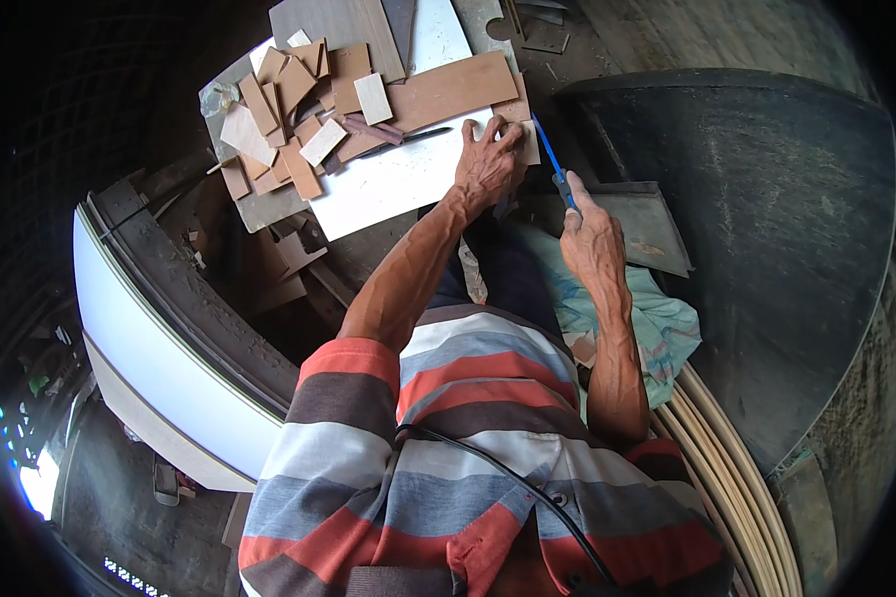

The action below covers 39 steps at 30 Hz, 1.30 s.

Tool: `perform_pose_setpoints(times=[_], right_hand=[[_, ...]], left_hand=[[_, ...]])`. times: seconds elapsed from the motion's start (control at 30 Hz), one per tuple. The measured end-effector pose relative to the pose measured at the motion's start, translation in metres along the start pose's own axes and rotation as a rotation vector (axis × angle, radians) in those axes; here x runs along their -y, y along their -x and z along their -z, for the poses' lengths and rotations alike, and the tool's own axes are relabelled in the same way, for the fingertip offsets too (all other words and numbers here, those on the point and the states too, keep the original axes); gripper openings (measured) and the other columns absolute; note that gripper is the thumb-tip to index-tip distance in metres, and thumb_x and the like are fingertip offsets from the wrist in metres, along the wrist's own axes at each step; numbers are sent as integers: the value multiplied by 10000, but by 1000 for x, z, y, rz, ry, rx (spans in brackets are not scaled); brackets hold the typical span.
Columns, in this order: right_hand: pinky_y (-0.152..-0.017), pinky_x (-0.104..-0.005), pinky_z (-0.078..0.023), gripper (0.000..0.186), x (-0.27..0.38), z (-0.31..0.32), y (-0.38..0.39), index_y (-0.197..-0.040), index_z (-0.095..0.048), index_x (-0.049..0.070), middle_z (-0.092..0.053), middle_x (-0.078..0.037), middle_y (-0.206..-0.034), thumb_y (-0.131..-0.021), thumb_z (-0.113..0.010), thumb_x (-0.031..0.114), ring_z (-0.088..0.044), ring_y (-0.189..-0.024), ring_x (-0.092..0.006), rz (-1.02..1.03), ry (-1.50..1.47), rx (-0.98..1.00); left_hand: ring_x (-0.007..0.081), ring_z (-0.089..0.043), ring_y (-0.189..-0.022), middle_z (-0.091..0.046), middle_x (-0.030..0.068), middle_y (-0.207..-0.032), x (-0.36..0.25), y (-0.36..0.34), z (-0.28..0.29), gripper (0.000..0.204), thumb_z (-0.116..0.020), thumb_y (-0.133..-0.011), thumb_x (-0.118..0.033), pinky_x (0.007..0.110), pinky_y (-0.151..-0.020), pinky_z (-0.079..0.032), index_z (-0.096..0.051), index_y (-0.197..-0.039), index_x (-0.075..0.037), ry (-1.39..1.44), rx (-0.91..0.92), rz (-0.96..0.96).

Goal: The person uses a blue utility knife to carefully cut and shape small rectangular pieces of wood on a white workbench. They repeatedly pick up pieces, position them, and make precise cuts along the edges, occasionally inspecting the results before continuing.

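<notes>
My left hand (490,167) presses down on a white board (388,186), fingers bent and spread, holding nothing. The thumb side is partly hidden. My right hand (595,235) is closed around the dark handle of a hand tool with a narrow blue blade (548,144), possibly a small saw. The blade slants up beside the board's right end; I cannot tell whether it touches. Just beyond my left fingers lies a long brown wood strip (453,90). A black, slim pointed object (423,134) rests on the white board, left of my left hand.
Small brown and pale wood pieces (294,85) are heaped on the bench's left part. A large dark panel (737,229) stands at the right. Light cloth (657,333) and long thin strips (737,468) lie by my right arm. A curved white panel (169,348) is at left.
</notes>
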State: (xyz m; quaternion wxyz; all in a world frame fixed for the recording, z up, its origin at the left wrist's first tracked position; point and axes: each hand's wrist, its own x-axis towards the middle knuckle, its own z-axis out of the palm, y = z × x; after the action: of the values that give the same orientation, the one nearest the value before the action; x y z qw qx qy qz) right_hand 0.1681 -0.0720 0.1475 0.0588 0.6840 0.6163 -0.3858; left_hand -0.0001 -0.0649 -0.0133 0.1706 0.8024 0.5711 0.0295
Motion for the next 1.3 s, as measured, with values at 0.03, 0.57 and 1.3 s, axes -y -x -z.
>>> perform_pose_setpoints(times=[0.03,0.57,1.3], right_hand=[[-791,-498,-498,525,0,0,2,-1449,-491,171,-670,-292,-897,-934,-530,82,-662,-857,-454,-2,7,0],[-714,-527,-493,558,4,-12,2,-1466,-462,134,-647,-290,-744,-912,-514,88,-657,-732,-450,78,189,-34],[-840,-542,-514,633,18,-15,-30,-1448,-467,92,-670,-334,-876,-818,-529,68,-669,-893,-488,72,228,-16]], left_hand=[[257,-371,-1271,-471,17,-1297,0,0,0,451,-649,-842,-373,575,-993,-309,-671,-1199,-98,-2,17,-2],[250,-381,-1269,-497,16,-1283,-3,0,7,444,-650,-840,-374,567,-991,-308,-692,-1159,-69,45,-41,6],[241,-388,-1251,-460,12,-1312,-2,-1,10,401,-652,-847,-386,558,-1003,-311,-705,-1132,-109,35,36,-14]])
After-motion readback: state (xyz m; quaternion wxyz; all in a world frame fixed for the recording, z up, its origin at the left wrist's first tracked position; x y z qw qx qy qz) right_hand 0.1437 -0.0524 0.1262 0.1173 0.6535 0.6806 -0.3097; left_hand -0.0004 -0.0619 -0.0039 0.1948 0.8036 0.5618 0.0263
